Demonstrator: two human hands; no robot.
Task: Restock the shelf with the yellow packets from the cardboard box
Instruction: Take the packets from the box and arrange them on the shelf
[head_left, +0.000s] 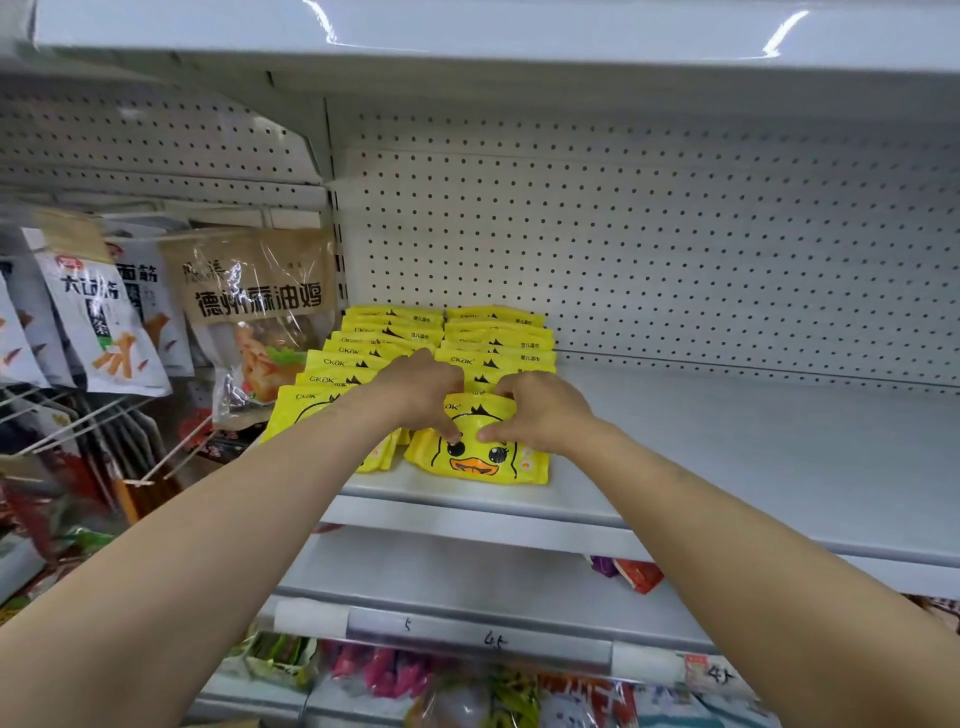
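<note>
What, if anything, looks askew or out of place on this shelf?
Nothing stands out. The yellow packets stand in two tidy rows on the white shelf. Left hand and right hand both grip the front packet of the right row.

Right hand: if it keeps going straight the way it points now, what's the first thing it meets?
The right hand points back and slightly left into the shelf, gripping the front duck packet. Straight on, it would probably first meet the right row of yellow packets standing directly behind; depth between them is unclear.
</note>
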